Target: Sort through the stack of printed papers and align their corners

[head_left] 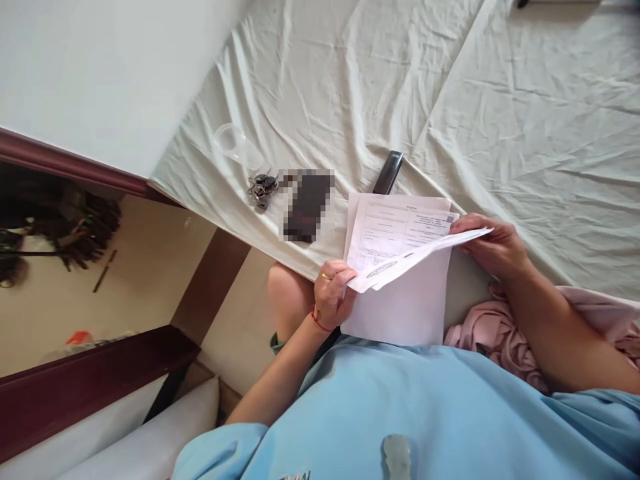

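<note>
Since loose pages probably sag when gripped at one side only, I hold the printed sheets tilted, left hand pinching their left end, right hand pinching the right. Beneath them, a blank-looking page reaches close to my body, likely for easy access. Past the papers' top edge sits a slim black case; to its left, a blurred dark object, bunched keys and a clear plastic cup rest on wrinkled cloth, presumably out of the papers' way.
</note>
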Demonstrator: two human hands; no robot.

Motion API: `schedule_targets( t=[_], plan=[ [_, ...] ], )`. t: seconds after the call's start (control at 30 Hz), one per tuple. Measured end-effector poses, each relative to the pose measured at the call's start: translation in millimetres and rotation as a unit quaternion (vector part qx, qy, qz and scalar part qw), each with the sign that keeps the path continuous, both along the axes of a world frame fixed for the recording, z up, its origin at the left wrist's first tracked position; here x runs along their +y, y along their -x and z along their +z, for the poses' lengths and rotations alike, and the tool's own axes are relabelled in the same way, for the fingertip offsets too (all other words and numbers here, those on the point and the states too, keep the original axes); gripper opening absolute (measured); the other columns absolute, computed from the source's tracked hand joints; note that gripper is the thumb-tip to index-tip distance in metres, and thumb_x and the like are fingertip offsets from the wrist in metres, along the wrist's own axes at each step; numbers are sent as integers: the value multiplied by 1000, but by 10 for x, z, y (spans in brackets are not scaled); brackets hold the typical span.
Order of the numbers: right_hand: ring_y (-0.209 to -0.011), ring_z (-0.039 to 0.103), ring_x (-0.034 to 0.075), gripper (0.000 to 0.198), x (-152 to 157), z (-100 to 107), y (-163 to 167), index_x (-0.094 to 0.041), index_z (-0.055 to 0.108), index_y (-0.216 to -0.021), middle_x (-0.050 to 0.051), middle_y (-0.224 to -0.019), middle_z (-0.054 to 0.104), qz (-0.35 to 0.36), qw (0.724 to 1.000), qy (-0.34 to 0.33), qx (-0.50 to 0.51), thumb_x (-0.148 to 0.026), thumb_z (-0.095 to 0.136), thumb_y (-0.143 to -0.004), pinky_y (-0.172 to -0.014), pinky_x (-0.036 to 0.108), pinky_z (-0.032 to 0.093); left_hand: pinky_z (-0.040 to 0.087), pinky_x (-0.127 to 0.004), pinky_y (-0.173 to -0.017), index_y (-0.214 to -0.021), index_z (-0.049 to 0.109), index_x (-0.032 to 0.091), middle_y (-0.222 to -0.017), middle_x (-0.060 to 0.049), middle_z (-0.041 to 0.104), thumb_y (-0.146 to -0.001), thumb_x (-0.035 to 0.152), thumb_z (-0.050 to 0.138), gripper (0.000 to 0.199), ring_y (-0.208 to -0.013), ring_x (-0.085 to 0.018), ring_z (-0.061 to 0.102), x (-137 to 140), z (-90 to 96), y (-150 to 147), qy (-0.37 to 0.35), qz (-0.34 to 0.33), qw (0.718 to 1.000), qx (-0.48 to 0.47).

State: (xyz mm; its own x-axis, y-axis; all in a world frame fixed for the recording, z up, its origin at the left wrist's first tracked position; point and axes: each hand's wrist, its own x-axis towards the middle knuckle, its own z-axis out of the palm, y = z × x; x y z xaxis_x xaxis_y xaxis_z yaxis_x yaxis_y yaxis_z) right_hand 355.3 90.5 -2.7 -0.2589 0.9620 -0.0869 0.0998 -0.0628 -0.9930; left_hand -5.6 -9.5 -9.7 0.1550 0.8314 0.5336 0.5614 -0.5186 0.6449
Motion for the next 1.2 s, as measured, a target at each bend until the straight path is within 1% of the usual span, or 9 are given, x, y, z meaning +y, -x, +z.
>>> schedule_targets(
  t=[0.1,0.17,0.3,0.5,0.6,0.77,0.93,1.07,1.2],
  plan=[
    [-104,69,34,24,7,73,-25,-53,87,-94,5,-106,78,33,999,2,7,-73,85,-82,-94,57,57,59,-40,-87,-98,79,23,-95,-9,75,-115,53,37,54,-92,-24,71,39,55,60,77,32,995,-58],
    [-108,71,34,20,-3,93,-40,-54,87,-94,4,-107,81,38,999,25,18,-70,86,-82,-99,57,58,58,-38,-85,-96,78,23,-97,-9,77,-117,52,32,59,-93,-23,71,117,81,79,121,83,983,-107],
    [-106,72,34,23,-24,94,-44,-52,87,-89,3,-107,81,30,998,42,32,-71,90,-77,-93,56,61,54,-30,-72,-115,75,21,-107,-7,79,-107,45,64,28,-73,-15,63,328,114,55,202,168,964,-51],
    [-96,72,30,26,-15,69,-25,-51,87,-95,3,-105,80,36,997,46,55,-70,91,-77,-86,52,60,54,-30,-69,-130,67,21,-112,-7,81,-90,26,80,42,-60,-11,57,533,67,-71,274,183,944,-22],
    [-84,67,26,29,-13,36,-24,-51,87,-98,3,-102,79,38,998,45,39,-72,90,-78,-76,48,55,52,-29,-67,-125,70,22,-96,-2,80,-84,23,83,43,-60,-12,58,590,15,-91,307,184,933,-34],
    [-58,43,17,15,-15,-33,-7,-49,86,-96,1,-67,57,4,999,36,0,-62,87,-87,-53,39,30,54,-30,-75,-95,74,22,-89,-3,76,-91,32,76,11,-78,-18,67,524,1,-39,314,130,938,-76],
    [-49,36,13,18,-2,-38,38,-45,83,-99,-2,-59,48,-12,997,72,-2,-59,86,-89,-45,38,22,54,-28,-79,-100,66,23,-89,0,69,-99,51,74,29,-83,-16,65,334,2,-25,309,103,927,-186],
    [-47,35,11,26,6,25,88,-40,80,-101,-4,-62,55,-28,996,87,-1,-59,89,-86,-43,35,23,56,-27,-79,-106,61,26,-91,1,68,-102,68,67,43,-81,-15,63,296,-3,-31,320,68,906,-270],
    [-49,38,12,30,2,94,120,-39,79,-97,-4,-67,62,-40,994,101,-17,-62,91,-83,-44,34,26,59,-31,-88,-112,64,25,-99,-2,74,-103,73,63,48,-91,-18,70,312,10,-58,316,63,908,-269]
  ],
)
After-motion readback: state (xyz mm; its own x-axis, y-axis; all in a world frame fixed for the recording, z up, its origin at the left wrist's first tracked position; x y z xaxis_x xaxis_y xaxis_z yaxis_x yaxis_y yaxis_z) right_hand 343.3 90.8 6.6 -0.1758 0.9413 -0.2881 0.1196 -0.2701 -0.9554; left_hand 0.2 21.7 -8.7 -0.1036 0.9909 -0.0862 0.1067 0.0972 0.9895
